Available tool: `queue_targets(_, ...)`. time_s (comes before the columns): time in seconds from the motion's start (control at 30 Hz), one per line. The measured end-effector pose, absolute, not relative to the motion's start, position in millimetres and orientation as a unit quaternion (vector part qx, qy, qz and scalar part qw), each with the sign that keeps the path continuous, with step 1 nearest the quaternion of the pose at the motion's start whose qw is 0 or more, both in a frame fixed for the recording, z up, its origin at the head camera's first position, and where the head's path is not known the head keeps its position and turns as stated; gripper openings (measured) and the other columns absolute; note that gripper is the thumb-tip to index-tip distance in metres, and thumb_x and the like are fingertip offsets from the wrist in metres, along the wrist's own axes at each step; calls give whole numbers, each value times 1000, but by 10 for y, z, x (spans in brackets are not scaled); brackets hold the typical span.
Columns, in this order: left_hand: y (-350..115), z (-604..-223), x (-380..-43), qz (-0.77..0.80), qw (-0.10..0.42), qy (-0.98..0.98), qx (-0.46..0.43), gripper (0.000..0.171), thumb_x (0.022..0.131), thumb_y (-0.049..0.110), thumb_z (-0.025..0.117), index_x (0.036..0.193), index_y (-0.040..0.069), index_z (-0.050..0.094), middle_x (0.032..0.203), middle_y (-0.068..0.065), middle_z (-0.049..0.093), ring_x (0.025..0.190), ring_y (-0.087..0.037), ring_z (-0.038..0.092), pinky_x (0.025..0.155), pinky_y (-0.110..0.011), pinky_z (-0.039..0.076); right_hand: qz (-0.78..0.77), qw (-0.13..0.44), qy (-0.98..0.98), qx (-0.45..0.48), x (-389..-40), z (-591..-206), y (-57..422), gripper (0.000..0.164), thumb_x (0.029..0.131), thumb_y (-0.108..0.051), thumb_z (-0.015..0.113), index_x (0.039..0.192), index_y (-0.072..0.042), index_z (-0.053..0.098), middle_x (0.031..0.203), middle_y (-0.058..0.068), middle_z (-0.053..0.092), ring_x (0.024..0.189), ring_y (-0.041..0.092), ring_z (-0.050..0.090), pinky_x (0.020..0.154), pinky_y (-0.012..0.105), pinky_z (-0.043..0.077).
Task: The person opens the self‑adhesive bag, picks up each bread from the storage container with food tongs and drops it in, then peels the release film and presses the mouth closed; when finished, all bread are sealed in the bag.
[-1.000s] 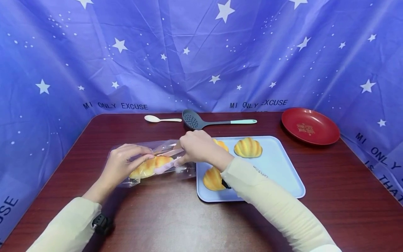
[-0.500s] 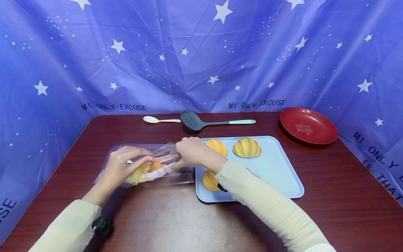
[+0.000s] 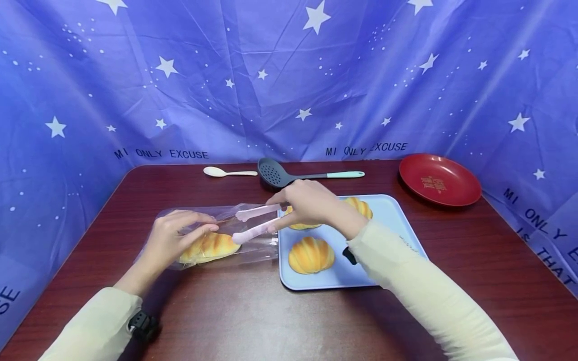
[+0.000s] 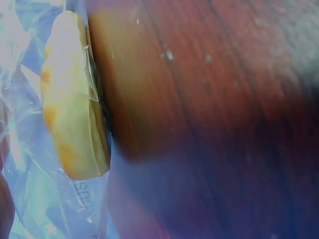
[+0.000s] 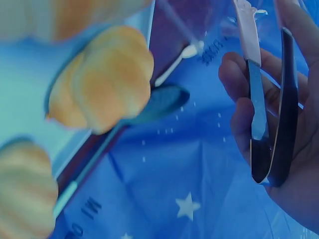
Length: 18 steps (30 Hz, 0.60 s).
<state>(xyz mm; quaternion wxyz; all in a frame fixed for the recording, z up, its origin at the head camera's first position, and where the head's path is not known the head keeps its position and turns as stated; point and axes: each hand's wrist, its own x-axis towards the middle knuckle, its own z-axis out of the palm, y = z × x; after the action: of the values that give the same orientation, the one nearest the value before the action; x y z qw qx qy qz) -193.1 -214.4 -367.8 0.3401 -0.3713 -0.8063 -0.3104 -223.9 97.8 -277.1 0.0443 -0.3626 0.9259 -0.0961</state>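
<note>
As tongs (image 3: pixel 255 232) point left, bagged bread (image 3: pixel 211 247), lying crosswise

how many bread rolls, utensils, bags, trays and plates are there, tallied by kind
bread rolls: 4
tongs: 1
plastic bag: 1
tray: 1
plate: 1
spoon: 1
slotted skimmer: 1
total: 10

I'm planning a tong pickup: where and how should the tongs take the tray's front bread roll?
The front bread roll is probably best gripped across its middle, the tongs coming from the right with one tip at its near side, one at its far side. Its domed body looks wider than deep, and bare tray shows at its right.
</note>
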Motion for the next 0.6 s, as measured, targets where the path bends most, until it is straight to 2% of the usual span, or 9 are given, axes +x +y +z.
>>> queue_targets(0.13,-2139,-3672,-1932,-315,337,-807,-368,40,97,50,62,90,15,81,83,4,77,75,-20,73,74,-35,51,-131,39,923,-360,-2221,-2685,1201,58,82,-57,80,128,-23,73,104,-9,75,81,10,63,74,35,54)
queue_targets(0.23,-2138,-3683,-1946,-314,337,-807,-369,39,96,50,64,91,15,81,84,4,77,75,-20,73,74,-35,51,-153,43,922,-352,-2222,-2645,1386,59,82,-55,81,130,-23,72,93,-9,72,67,9,53,69,33,49)
queue_targets(0.37,-2160,-3696,-1961,-300,338,-810,-375,31,92,44,71,92,14,81,86,4,77,77,-21,73,74,-34,51,-165,40,923,-346,-2232,-2629,1606,61,82,-53,82,132,-20,70,103,-5,75,72,13,56,71,34,47)
queue_targets(0.43,-2172,-3696,-1961,-296,331,-814,-374,30,92,43,72,93,14,81,87,4,77,78,-20,73,75,-34,51,-164,30,924,-345,-2233,-2631,1700,60,83,-51,82,132,-19,70,117,-2,74,83,15,60,75,36,49)
queue_targets(0.47,-2175,-3696,-1960,-297,326,-817,-372,32,92,45,71,93,15,81,87,4,77,79,-20,73,76,-33,51,-161,26,925,-344,-2229,-2629,1745,60,83,-51,82,132,-19,70,123,-1,72,89,16,63,77,37,51)
queue_targets(0.6,-2174,-3695,-1953,-301,307,-825,-366,40,95,52,64,93,16,81,88,6,77,81,-18,73,78,-32,50,-157,17,930,-333,-2222,-2639,1922,59,84,-50,81,132,-18,70,126,2,71,91,16,63,81,40,52)
